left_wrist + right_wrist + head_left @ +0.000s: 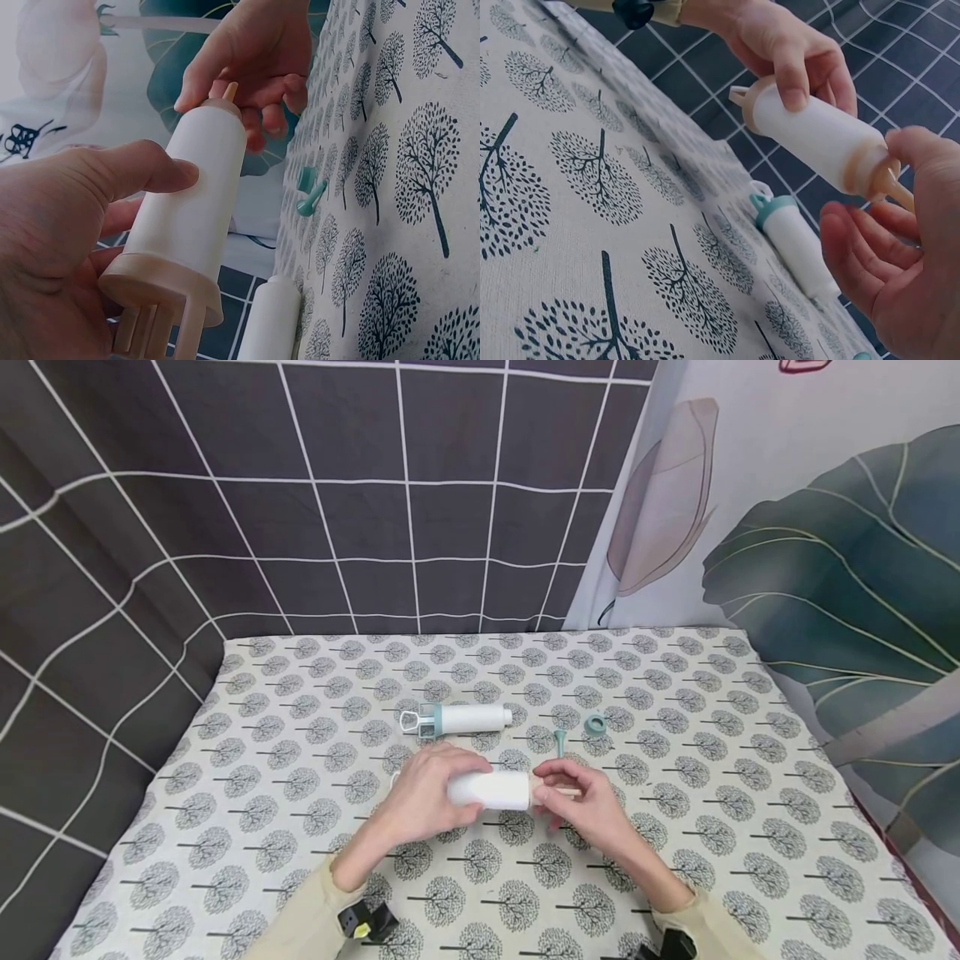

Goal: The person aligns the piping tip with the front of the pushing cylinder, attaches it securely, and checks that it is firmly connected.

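Observation:
A white piping syringe with beige ends lies sideways above the cloth. My left hand grips its barrel, the thumb laid along the white side. At the syringe's right end, my right hand pinches the beige collar, its thumb against the rim in the right wrist view. A narrow beige nozzle sticks out of the collar. The handle end shows below the left palm in the left wrist view.
Behind the hands lies a second white syringe with a blue-green handle end. To its right are a small green nozzle and a green ring cap. A tree-patterned cloth covers the table; a dark checked curtain hangs behind.

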The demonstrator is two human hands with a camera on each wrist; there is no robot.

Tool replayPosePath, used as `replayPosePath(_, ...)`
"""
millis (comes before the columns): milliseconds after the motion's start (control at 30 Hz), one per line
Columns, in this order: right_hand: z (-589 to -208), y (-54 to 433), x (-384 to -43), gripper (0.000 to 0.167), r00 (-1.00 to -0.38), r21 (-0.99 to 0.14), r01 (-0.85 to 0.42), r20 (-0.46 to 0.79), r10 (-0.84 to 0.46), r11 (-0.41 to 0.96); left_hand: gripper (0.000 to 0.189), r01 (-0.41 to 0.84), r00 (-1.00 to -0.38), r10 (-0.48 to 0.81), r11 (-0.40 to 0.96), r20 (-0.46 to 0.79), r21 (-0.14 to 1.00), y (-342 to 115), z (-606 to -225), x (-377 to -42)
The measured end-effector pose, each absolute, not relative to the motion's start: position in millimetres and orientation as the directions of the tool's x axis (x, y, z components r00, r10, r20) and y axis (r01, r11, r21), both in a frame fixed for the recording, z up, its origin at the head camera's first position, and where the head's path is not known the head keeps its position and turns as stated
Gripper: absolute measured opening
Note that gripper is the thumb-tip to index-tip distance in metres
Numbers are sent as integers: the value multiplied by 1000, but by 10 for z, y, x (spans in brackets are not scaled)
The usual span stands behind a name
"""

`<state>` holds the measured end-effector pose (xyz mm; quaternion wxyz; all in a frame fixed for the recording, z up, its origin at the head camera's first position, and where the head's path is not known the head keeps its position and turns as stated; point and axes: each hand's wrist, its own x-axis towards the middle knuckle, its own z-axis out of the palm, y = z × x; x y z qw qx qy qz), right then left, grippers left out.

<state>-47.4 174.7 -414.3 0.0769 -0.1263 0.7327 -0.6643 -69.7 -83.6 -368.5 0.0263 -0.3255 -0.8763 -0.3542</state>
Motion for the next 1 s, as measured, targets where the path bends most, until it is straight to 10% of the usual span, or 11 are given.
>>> replayPosePath(400, -4194, 1774, -511, 43, -825, -907, -415, 410, -390, -75, 47, 568, -798, 544, 536, 259, 625, -850, -3666, -707)
replayPosePath(1000, -4196, 1755, -479, 34, -869, -924, -383, 354, -347, 16, 47, 580, -792, 546, 536, 271, 613, -841, -3664, -697)
